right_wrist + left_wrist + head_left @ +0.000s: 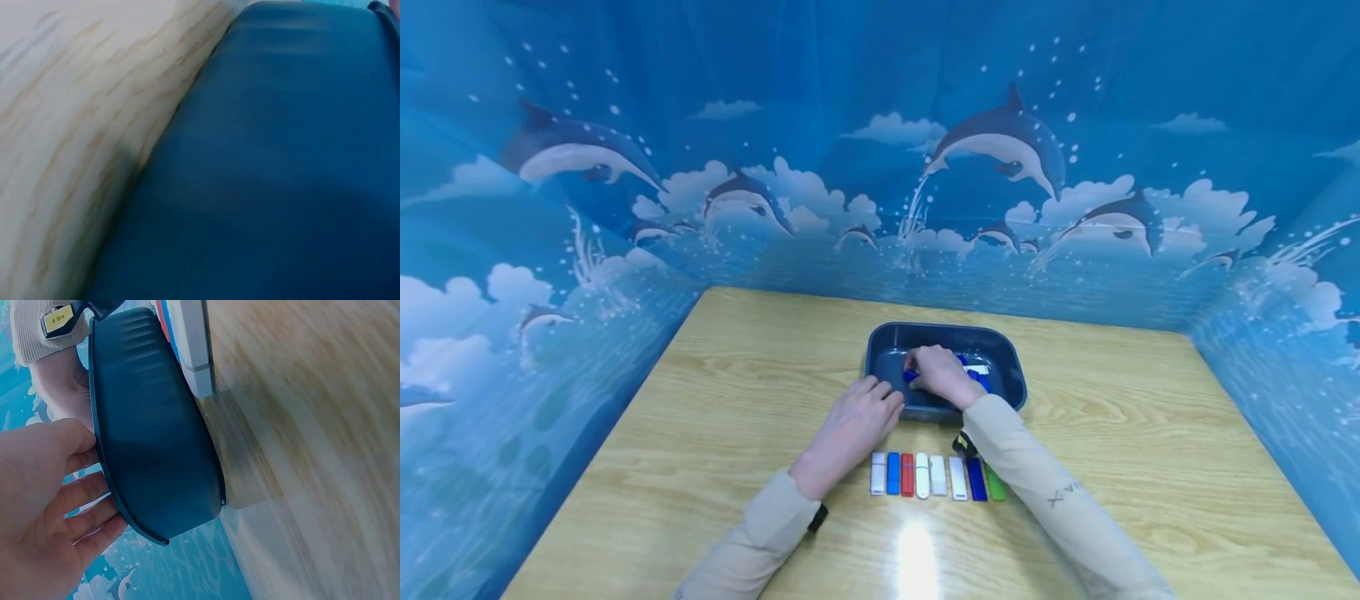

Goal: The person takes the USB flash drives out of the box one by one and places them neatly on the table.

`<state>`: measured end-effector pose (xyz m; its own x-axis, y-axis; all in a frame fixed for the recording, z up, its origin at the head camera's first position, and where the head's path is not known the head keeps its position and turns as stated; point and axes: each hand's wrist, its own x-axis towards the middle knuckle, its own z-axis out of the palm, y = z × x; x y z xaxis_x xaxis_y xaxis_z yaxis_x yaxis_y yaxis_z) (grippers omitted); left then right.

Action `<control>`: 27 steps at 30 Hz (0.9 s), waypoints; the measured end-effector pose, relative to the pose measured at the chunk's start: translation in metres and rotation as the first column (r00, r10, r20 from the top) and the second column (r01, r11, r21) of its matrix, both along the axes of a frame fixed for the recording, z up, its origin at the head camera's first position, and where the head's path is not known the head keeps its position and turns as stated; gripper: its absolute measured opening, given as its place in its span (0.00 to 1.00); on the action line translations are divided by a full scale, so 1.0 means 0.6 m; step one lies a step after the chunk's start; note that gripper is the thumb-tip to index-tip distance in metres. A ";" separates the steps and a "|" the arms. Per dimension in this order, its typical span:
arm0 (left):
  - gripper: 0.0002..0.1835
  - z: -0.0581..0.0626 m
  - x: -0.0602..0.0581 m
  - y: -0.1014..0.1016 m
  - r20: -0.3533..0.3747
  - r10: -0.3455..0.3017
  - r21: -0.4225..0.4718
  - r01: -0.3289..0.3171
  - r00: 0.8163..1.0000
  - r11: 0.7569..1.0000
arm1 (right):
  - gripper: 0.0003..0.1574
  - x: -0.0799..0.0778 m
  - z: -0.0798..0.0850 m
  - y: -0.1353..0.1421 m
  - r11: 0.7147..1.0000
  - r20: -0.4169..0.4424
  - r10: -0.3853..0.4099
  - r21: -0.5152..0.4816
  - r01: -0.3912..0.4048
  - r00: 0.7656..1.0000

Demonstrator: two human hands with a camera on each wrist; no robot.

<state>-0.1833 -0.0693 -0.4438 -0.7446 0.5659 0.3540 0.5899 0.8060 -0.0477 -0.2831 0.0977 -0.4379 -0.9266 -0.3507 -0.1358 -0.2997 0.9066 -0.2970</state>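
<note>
A dark blue plastic tray (pixel 880 354) stands on the table, with several blue and white USB flash drives (pixel 976 369) in its right part. My right hand (pixel 942 372) reaches into it and pinches a blue USB flash drive (pixel 911 376) between thumb and fingers. At the near left corner, my left hand (pixel 867 414) has its fingers loosely bent over the rim (pixel 104 464), fingertips right at it. The right wrist view shows just the tray's outer wall (pixel 269 156), with the right hand out of sight.
In front of the tray, several USB flash drives lie side by side: white, light blue, red (pixel 907 475), more white ones, dark blue (pixel 976 479) and green (pixel 996 484). The right forearm passes over the row's right end. A dolphin-print curtain (pixel 820 200) encloses the wooden table (pixel 737 358).
</note>
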 end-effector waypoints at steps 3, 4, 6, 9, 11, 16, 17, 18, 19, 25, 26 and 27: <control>0.09 -0.001 0.000 0.000 -0.004 0.000 0.006 0.000 1.000 1.000 | 0.14 0.000 0.004 0.005 1.000 0.010 -0.022 -0.020 0.022 1.000; 0.09 -0.001 0.000 0.000 -0.004 0.000 0.007 0.000 1.000 1.000 | 0.13 0.001 0.008 0.007 0.999 0.016 -0.031 -0.037 0.032 0.999; 0.09 -0.001 0.000 0.001 -0.006 -0.002 0.011 0.002 1.000 1.000 | 0.12 0.005 0.017 0.013 0.996 0.017 -0.042 -0.077 0.043 0.999; 0.09 -0.002 -0.001 0.001 -0.012 -0.006 0.012 0.006 1.000 1.000 | 0.12 0.014 0.035 0.026 0.983 0.029 -0.057 -0.173 0.061 0.998; 0.09 -0.002 -0.002 0.001 -0.016 -0.012 0.016 0.012 1.000 1.000 | 0.14 0.022 0.045 0.037 0.968 0.036 -0.061 -0.240 0.068 0.997; 0.09 0.001 -0.001 0.002 0.014 -0.005 0.008 0.005 1.000 1.000 | 0.15 0.046 0.060 0.068 0.914 0.082 -0.087 -0.391 0.113 0.993; 0.10 0.001 -0.001 0.002 0.020 -0.002 0.006 0.002 1.000 1.000 | 0.16 0.052 0.063 0.074 0.900 0.092 -0.097 -0.416 0.127 0.991; 0.10 0.002 0.000 0.002 0.026 0.000 0.003 0.000 1.000 1.000 | 0.17 0.057 0.065 0.080 0.886 0.098 -0.105 -0.443 0.138 0.990; 0.10 0.003 0.000 0.001 0.029 0.001 0.003 -0.001 1.000 1.000 | 0.17 0.062 0.066 0.086 0.870 0.107 -0.112 -0.470 0.149 0.988; 0.09 0.001 0.001 0.000 -0.006 -0.019 0.028 0.019 1.000 0.999 | 0.22 0.096 0.072 0.124 0.789 0.114 -0.131 -0.589 0.173 0.985; 0.08 0.001 0.001 0.000 -0.012 -0.021 0.031 0.021 1.000 0.999 | 0.22 0.101 0.073 0.130 0.777 0.115 -0.134 -0.604 0.177 0.984; 0.08 0.001 0.001 0.000 -0.017 -0.024 0.034 0.024 1.000 0.999 | 0.22 0.106 0.073 0.137 0.765 0.122 -0.138 -0.617 0.184 0.983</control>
<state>-0.1827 -0.0690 -0.4433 -0.7251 0.5707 0.3854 0.6083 0.7931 -0.0300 -0.2195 0.1797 -0.3942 -0.9742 -0.2255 -0.0019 -0.1252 0.5481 -0.8270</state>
